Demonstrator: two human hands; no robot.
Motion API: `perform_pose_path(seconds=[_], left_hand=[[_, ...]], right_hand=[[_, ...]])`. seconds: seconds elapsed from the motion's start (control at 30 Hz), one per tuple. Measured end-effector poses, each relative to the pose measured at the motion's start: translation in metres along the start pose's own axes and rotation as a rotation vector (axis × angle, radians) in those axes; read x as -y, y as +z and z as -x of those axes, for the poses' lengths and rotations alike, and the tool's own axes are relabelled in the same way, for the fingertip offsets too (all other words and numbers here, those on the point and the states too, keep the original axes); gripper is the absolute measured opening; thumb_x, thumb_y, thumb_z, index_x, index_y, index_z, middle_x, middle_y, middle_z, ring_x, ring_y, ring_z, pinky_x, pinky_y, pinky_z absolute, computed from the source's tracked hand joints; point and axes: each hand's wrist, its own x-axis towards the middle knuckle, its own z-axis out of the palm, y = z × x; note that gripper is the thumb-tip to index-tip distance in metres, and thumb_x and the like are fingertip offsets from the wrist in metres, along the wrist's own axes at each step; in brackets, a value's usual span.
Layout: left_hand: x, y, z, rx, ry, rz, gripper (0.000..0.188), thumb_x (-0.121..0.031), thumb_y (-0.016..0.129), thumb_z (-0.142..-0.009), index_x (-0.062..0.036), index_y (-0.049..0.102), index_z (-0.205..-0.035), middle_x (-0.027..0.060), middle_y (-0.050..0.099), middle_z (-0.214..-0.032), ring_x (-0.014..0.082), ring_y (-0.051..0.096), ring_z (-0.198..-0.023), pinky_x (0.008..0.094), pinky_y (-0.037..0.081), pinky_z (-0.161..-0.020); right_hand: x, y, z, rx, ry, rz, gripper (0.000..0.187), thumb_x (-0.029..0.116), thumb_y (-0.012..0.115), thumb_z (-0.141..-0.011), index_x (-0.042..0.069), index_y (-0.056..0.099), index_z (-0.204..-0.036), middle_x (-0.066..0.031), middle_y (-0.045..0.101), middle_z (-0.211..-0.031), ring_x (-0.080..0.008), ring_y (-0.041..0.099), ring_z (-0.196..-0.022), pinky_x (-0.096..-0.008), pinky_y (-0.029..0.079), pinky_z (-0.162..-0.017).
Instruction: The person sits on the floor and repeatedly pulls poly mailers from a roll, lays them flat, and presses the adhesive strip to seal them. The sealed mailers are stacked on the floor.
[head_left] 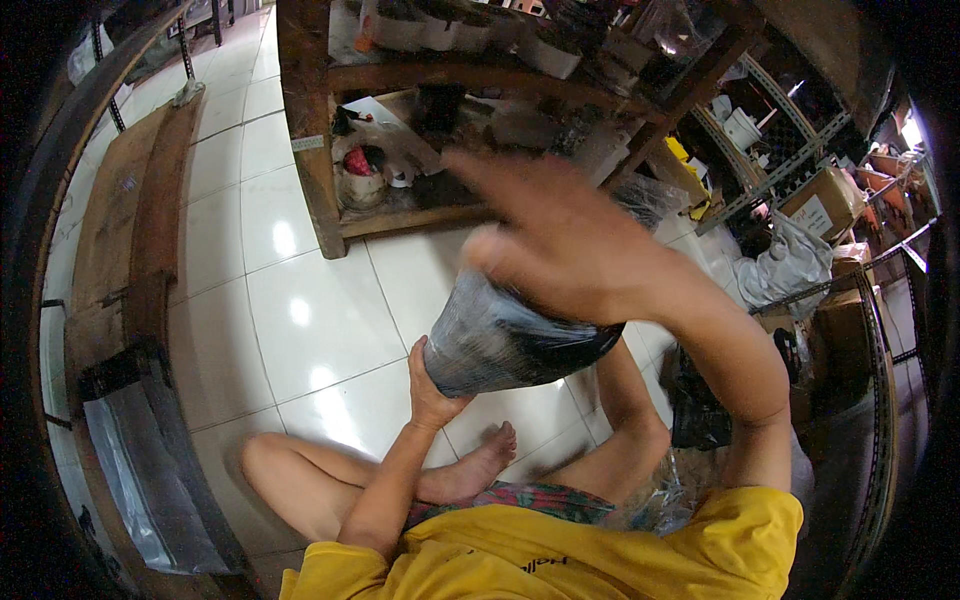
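In front of my crossed legs I hold up a dark grey and black package (490,335), its surface shiny like plastic wrapping. My left hand (435,390) grips it at its lower left edge, thumb up along the side. Across the upper part of the package passes my right hand (565,240), smeared by motion. Its fingers look stretched out toward the upper left with the thumb apart. Whether that hand touches the package I cannot tell. What lies inside the package is hidden.
A wooden shelf (480,212) with assorted items stands ahead. Along the left runs a low wooden board (125,210) with grey plastic bags (160,480) on it. Metal racks, a cardboard box (825,205) and a white sack (785,260) are at the right. White tiles (310,310) cover the floor.
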Motion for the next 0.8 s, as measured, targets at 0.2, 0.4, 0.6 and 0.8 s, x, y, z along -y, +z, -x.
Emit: perform_pose_path(seconds=[0.2,0.4,0.6,0.8], left_hand=[[0.003,0.002,0.0,0.042,0.043,0.051,0.131,-0.027,0.097,-0.053,-0.0004,0.015,-0.152,0.0254,0.039,-0.141,0.0427,0.044,-0.128,0.0456,0.039,-0.11],[-0.002,-0.009,-0.014,0.101,-0.001,0.009,0.125,-0.028,0.097,-0.054,0.0006,0.021,-0.15,0.024,0.043,-0.139,0.0395,0.047,-0.128,0.0434,0.04,-0.109],[0.001,-0.019,-0.03,0.229,0.028,0.034,0.116,-0.025,0.096,-0.053,0.0004,0.03,-0.144,0.021,0.045,-0.135,0.0372,0.048,-0.127,0.041,0.041,-0.107],[-0.022,-0.023,-0.032,0.261,-0.067,0.063,0.116,-0.025,0.096,-0.053,0.0001,0.029,-0.145,0.0212,0.041,-0.138,0.0364,0.044,-0.13,0.0411,0.04,-0.108]], right_hand=[[-0.009,0.01,-0.005,-0.047,-0.117,-0.088,0.081,0.056,0.048,-0.095,-0.001,0.032,-0.151,-0.0283,0.054,-0.134,-0.0433,0.049,-0.125,-0.0473,0.036,-0.107],[-0.036,-0.002,-0.012,-0.19,-0.137,-0.1,0.069,0.045,0.053,-0.093,0.003,0.041,-0.146,-0.0299,0.055,-0.132,-0.0463,0.053,-0.122,-0.0488,0.041,-0.105],[-0.04,-0.004,-0.01,-0.329,-0.105,-0.056,0.061,0.047,0.047,-0.098,0.005,0.047,-0.142,-0.0274,0.056,-0.134,-0.0467,0.054,-0.122,-0.0506,0.04,-0.106],[-0.017,0.007,-0.02,-0.036,-0.042,-0.008,0.072,0.056,0.043,-0.098,-0.002,0.047,-0.14,-0.0299,0.052,-0.138,-0.0467,0.05,-0.128,-0.0493,0.038,-0.111]])
